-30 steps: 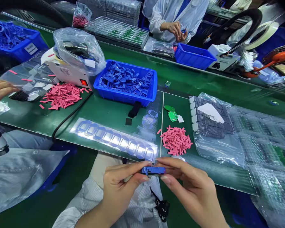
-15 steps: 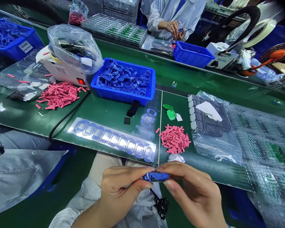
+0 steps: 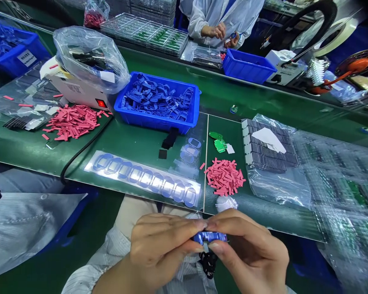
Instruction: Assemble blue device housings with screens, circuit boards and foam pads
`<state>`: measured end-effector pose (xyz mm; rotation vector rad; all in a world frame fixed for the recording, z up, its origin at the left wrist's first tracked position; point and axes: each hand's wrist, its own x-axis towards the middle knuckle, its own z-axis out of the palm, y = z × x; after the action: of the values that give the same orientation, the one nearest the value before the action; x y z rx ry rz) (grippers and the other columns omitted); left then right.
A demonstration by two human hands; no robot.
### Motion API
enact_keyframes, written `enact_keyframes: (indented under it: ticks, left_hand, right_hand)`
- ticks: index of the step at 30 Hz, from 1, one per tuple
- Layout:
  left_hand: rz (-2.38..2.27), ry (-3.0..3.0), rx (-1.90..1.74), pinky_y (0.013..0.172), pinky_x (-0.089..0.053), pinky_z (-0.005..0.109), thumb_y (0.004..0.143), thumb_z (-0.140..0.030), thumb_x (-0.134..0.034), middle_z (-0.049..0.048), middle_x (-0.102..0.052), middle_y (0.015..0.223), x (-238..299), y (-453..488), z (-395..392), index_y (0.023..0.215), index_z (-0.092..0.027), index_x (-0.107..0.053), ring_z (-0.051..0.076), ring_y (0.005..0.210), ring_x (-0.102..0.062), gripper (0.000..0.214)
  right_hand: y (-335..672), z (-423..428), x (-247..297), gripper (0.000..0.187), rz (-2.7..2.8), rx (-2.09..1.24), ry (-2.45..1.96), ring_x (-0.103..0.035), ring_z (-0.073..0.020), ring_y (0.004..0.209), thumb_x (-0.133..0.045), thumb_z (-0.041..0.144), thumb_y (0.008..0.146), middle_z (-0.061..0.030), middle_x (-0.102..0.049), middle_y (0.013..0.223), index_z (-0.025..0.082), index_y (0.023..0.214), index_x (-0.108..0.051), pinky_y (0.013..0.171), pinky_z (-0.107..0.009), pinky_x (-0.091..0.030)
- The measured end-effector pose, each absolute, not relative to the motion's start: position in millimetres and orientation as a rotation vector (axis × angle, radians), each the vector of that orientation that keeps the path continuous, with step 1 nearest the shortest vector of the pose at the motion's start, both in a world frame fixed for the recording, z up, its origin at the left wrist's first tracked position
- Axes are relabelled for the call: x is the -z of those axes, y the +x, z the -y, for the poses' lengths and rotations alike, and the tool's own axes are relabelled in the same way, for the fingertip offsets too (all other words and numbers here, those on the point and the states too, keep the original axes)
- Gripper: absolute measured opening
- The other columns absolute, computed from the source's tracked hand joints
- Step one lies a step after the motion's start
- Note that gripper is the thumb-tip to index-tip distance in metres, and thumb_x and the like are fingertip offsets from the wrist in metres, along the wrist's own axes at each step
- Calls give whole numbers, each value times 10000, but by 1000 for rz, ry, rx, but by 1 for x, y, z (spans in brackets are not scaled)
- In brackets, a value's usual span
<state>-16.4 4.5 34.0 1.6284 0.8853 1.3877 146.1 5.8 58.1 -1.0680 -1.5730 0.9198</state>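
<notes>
Just past the table's front edge, a small blue plastic housing (image 3: 213,237) is pinched between my two hands, seen edge-on. My left hand (image 3: 162,241) grips its left end with thumb below and fingers above. At the right end, my right hand (image 3: 248,245) closes on it the same way, with the thumb tip under the edge. The fingers hide most of the housing's faces. Nearest on the table are a pink pile of small strips (image 3: 223,176) and a clear sheet (image 3: 147,179) bearing a row of blue-edged oval films.
Behind stands a blue bin (image 3: 156,122) of similar blue parts. Green circuit boards (image 3: 220,145) lie mid-table, a bagged stack of dark strips (image 3: 271,149) to their right. More pink strips (image 3: 75,122) lie at left, beside a black cable (image 3: 86,151). Across the line, a co-worker's hands (image 3: 223,36) handle something small.
The blue housing has shifted slightly right and down and tilted in my fingers. Both hands keep their pinch on it. The co-worker's hands have moved apart.
</notes>
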Motion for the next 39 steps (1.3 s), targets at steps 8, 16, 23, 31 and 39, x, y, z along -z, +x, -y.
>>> enact_keyframes:
  ticks: [8,16,23,31,39]
  left_hand:
    - [-988,1546,-1258,662,-604,228,629,-221,-818,33,-792,871,-30,-22,-10,1139,-291,-673,197,707,-743,535]
    - [-1014,1421,-1265,649,-580,144,635,-160,-813,-21,-792,787,-30,-20,-11,1014,-316,-737,139,669,-732,417]
    - [-970,1251,-1287,680,-594,159,628,-105,-805,-52,-790,850,-27,-18,-7,1024,-386,-720,138,705,-737,492]
    - [-970,1421,-1385,671,-593,161,637,-121,-806,-25,-793,834,-27,-13,-5,1041,-339,-724,150,671,-740,466]
    - [-945,1489,-1379,669,-580,144,652,-161,-801,-4,-795,840,-18,-16,-13,1037,-321,-729,162,669,-746,423]
  right_hand:
    - [148,-14,-44,131,1309,-1149,-1214,-561,-75,437,-722,308,756,26,-625,577,207,770,-641,392,-120,-466]
    - [165,-6,-40,297,1629,-962,-1046,-677,-154,688,-676,410,794,-36,-716,818,245,1040,-662,565,-213,-577]
    - [175,-5,-39,336,1812,-676,-1005,-700,-219,882,-677,201,812,-74,-720,993,236,1144,-639,729,-330,-612]
    - [177,-6,-38,336,1901,-725,-953,-689,-193,943,-618,173,856,-75,-704,1072,214,1189,-598,762,-294,-603]
    - [182,-23,-50,301,2070,-837,-865,-668,-152,979,-611,235,868,-79,-698,1036,179,1160,-565,816,-244,-581]
